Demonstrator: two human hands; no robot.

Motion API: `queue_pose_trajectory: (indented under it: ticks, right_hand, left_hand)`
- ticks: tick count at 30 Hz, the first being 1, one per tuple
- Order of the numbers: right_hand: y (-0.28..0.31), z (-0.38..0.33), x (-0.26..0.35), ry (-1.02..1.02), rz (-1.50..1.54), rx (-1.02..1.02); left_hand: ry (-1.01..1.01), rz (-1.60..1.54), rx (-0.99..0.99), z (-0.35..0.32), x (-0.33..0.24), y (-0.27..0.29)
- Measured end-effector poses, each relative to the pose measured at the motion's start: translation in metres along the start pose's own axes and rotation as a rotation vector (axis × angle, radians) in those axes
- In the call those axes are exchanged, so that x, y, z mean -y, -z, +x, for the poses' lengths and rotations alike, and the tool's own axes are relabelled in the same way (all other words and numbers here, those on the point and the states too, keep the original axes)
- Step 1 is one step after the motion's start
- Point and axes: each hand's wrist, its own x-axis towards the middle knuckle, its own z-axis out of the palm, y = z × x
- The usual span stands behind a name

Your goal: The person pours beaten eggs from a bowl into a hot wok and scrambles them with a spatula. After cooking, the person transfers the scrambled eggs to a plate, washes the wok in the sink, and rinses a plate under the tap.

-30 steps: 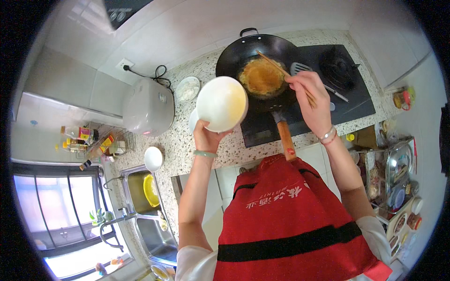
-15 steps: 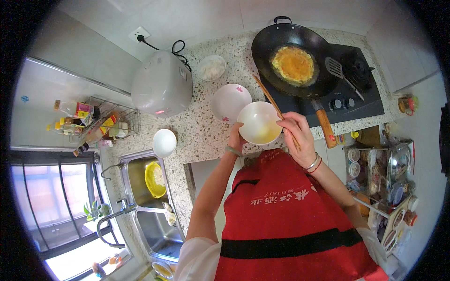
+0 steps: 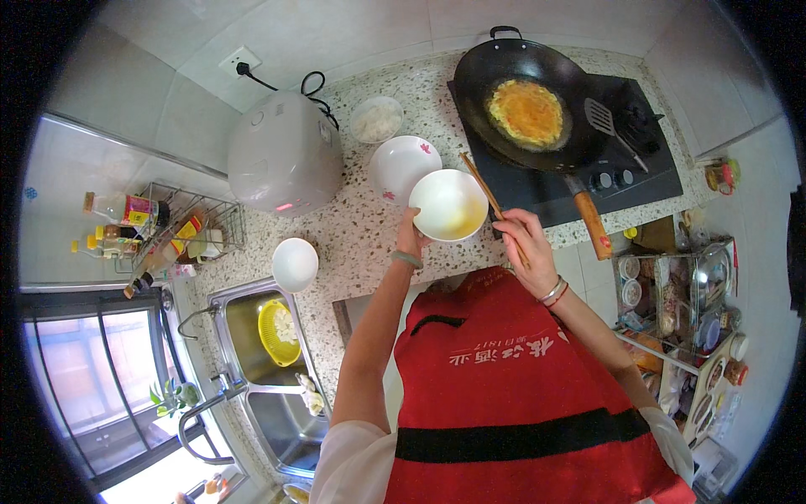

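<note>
My left hand [image 3: 411,236] holds a white bowl [image 3: 449,205] with a film of yellow egg inside, raised above the speckled counter [image 3: 353,239]. My right hand [image 3: 525,239] grips a pair of wooden chopsticks [image 3: 487,197] that slant up beside the bowl's right rim. A black wok [image 3: 525,105] with a round yellow omelette [image 3: 527,113] sits on the black stove [image 3: 588,172] at the upper right, its wooden handle [image 3: 593,225] pointing toward me. A metal spatula [image 3: 609,126] leans on the wok's right edge.
A white plate with red marks [image 3: 401,166] and a bowl of rice [image 3: 376,120] sit left of the stove. A white rice cooker [image 3: 281,155], a small white bowl [image 3: 295,264], a bottle rack [image 3: 159,231], a sink [image 3: 260,361] with a yellow strainer and a shelf unit [image 3: 684,311] surround me.
My left hand brought the bowl back from over the wok toward me and turned it upright. My right hand drew the chopsticks away from the wok. The view shifted left.
</note>
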Motion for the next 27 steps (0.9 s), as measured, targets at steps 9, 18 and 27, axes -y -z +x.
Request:
queue_pose_trajectory:
  ticks: [9,18,27]
  right_hand:
    - [-0.027,0.004,0.009,0.126,0.019,0.092]
    - [-0.103,0.010,-0.010,0.392,-0.016,0.359]
    - [-0.192,0.009,-0.029,0.565,-0.203,0.475]
  left_hand:
    - [-0.030,-0.060,-0.068,-0.022,0.023,0.060]
    - [-0.114,-0.224,-0.523,-0.118,0.031,0.103]
    - [-0.210,-0.377,-0.645,-0.168,0.039,0.126]
